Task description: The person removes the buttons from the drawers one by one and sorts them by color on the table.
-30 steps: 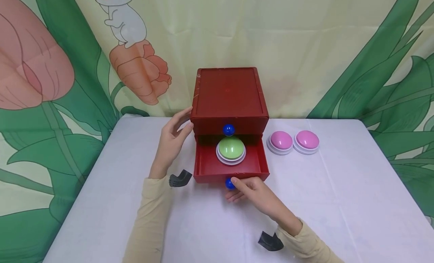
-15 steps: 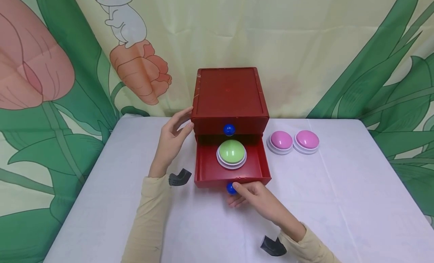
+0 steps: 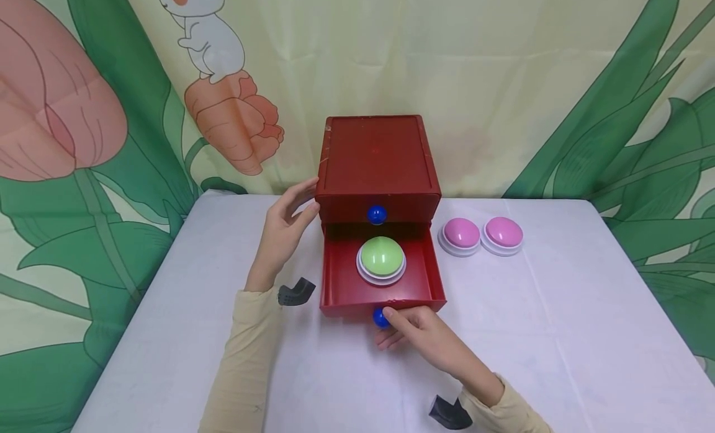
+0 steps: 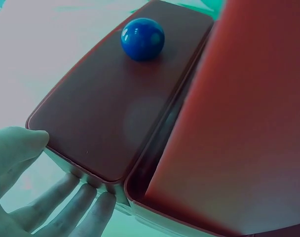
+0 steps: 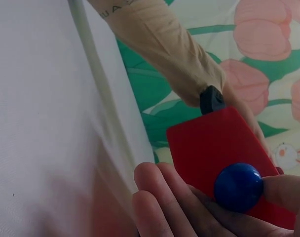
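Note:
A red two-drawer cabinet (image 3: pixel 377 155) stands near the back of the table, its lower drawer (image 3: pixel 339 289) pulled well out. In that drawer sits a green dome push button (image 3: pixel 382 255) on a white base. My right hand (image 3: pixel 427 337) pinches the lower drawer's blue knob (image 5: pixel 237 187) with its thumb; the other fingers extend below it. My left hand (image 3: pixel 282 231) rests against the cabinet's left side, thumb at the front edge and fairly straight fingers along the side. The upper drawer is closed, and its blue knob (image 4: pixel 142 39) is untouched.
Two pink dome push buttons (image 3: pixel 461 233) on white bases stand side by side just right of the cabinet. A printed curtain (image 3: pixel 475 110) hangs behind the white-covered table (image 3: pixel 558 327). Black mounts (image 3: pixel 297 291) show by both wrists.
My right hand has drawn the lower drawer farther out toward me, and the green button has come forward with it. The left hand has stayed on the cabinet's side.

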### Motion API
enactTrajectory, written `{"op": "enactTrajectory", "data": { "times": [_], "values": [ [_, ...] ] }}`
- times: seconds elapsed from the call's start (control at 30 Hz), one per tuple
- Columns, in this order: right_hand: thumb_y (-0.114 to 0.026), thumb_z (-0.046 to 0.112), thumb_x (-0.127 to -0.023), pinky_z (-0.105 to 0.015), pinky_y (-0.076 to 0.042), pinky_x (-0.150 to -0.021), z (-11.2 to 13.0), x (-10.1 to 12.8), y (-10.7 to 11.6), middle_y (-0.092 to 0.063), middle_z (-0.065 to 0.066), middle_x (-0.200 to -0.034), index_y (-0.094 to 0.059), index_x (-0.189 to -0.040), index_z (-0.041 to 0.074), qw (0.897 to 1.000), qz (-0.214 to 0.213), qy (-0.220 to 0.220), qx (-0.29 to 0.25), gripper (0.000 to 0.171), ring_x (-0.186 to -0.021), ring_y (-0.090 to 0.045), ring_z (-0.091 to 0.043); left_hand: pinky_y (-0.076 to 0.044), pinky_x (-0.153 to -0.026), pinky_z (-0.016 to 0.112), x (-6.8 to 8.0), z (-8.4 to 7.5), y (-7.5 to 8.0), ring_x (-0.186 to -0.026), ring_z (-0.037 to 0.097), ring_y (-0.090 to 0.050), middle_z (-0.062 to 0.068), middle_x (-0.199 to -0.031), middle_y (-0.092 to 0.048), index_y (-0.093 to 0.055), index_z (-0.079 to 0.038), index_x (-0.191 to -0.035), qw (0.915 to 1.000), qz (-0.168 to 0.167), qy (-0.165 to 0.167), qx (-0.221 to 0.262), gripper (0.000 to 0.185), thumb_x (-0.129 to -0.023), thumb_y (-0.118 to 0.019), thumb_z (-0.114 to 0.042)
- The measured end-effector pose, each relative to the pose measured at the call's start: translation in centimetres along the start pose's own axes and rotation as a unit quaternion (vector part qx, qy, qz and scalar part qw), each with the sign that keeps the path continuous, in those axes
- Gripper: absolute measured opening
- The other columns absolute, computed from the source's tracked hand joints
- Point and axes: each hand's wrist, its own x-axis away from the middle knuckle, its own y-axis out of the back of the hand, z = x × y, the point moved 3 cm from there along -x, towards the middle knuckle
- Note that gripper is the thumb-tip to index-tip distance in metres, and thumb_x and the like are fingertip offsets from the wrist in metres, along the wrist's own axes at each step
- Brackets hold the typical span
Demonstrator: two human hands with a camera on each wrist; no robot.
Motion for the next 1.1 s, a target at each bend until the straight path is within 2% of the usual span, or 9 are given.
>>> {"op": "enactTrajectory", "data": {
  "times": [0.27,0.47,0.73,0.83,1.0,1.1],
  "values": [
    [-0.045,0.035,-0.106,-0.026,-0.058,-0.081,0.2,0.6,0.9,-0.077,-0.009,-0.093,-0.069,-0.114,-0.005,1.000,-0.004,-0.004,0.007,0.047,-0.088,-0.075,-0.029,-0.050,-0.102,0.033,-0.1,0.0,-0.2,-0.131,0.016,-0.052,0.000,-0.141,-0.056,-0.052,-0.021,-0.144,1.0000,-0.003,0.005,-0.003,0.047,-0.099,-0.061,-0.016],
    [-0.046,0.035,-0.106,-0.032,-0.060,-0.082,1.0,1.4,1.9,-0.076,-0.008,-0.094,-0.072,-0.109,0.000,1.000,-0.012,-0.008,0.023,0.044,-0.089,-0.074,-0.031,-0.050,-0.103,0.034,-0.1,-0.1,-0.2,-0.131,0.016,-0.052,0.001,-0.141,-0.057,-0.052,-0.020,-0.144,1.0000,-0.003,0.004,-0.002,0.046,-0.099,-0.061,-0.015],
    [-0.051,0.028,-0.104,-0.033,-0.059,-0.083,2.2,2.3,3.0,-0.076,-0.009,-0.101,-0.070,-0.117,0.004,0.999,-0.006,0.014,0.046,0.034,-0.091,-0.074,-0.025,-0.048,-0.105,0.036,-0.2,0.0,0.0,-0.131,0.018,-0.052,0.005,-0.140,-0.057,-0.053,-0.016,-0.144,0.9999,-0.013,0.001,0.005,0.044,-0.100,-0.059,-0.014],
    [-0.054,0.025,-0.103,-0.033,-0.059,-0.083,2.6,2.7,3.4,-0.075,-0.009,-0.103,-0.070,-0.118,0.006,0.998,-0.001,0.029,0.056,0.029,-0.091,-0.073,-0.020,-0.047,-0.107,0.036,-0.2,0.0,0.0,-0.131,0.019,-0.052,0.006,-0.139,-0.057,-0.054,-0.014,-0.142,0.9997,-0.019,-0.004,0.011,0.043,-0.099,-0.059,-0.013],
    [-0.058,0.025,-0.101,-0.027,-0.058,-0.086,3.5,3.3,4.2,-0.076,-0.004,-0.103,-0.071,-0.115,0.011,0.996,0.003,0.046,0.075,0.023,-0.092,-0.072,-0.013,-0.047,-0.106,0.035,-0.3,-0.3,-0.1,-0.130,0.018,-0.052,0.002,-0.140,-0.056,-0.058,-0.012,-0.139,0.9988,-0.039,-0.024,0.015,0.041,-0.098,-0.061,-0.012],
    [-0.059,0.024,-0.101,-0.026,-0.057,-0.087,4.2,3.6,4.7,-0.075,-0.003,-0.103,-0.071,-0.113,0.012,0.994,-0.002,0.059,0.087,0.021,-0.093,-0.072,-0.014,-0.048,-0.105,0.034,-0.4,-0.6,-0.1,-0.130,0.023,-0.052,0.004,-0.142,-0.055,-0.059,-0.009,-0.137,0.9976,-0.053,-0.041,0.019,0.040,-0.097,-0.061,-0.009]
  ]
}}
